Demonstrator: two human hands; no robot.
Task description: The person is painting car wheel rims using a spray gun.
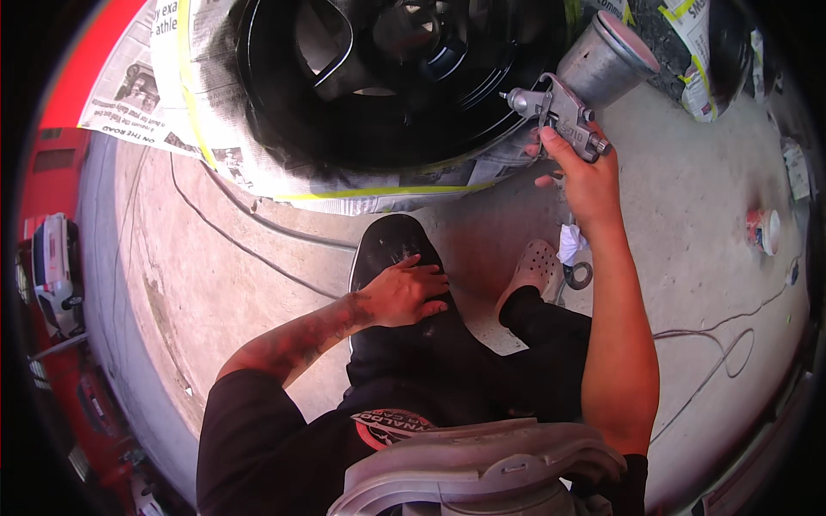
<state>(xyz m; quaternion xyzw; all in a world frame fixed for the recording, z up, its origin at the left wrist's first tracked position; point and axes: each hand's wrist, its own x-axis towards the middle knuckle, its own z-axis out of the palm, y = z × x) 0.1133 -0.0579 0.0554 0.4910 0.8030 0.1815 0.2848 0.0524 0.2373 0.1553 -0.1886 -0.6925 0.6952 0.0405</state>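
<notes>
My right hand (pixel 585 176) grips a silver spray gun (pixel 564 116) with a metal cup (pixel 607 56) at its top right. Its nozzle points left toward a glossy black wheel rim (pixel 396 129), whose surround is covered in newspaper (pixel 232 163) and yellow tape. My left hand (pixel 404 288) rests open on my dark-trousered thigh, near the knee, holding nothing. The lower part of a grey mask-like piece (pixel 473 473) shows at the bottom edge.
A second masked wheel (pixel 718 60) stands at upper right. Hoses (pixel 241 232) and cords cross the concrete floor (pixel 688 275). A small paint can (pixel 761 230) stands on the right. Cars (pixel 56 271) show at far left.
</notes>
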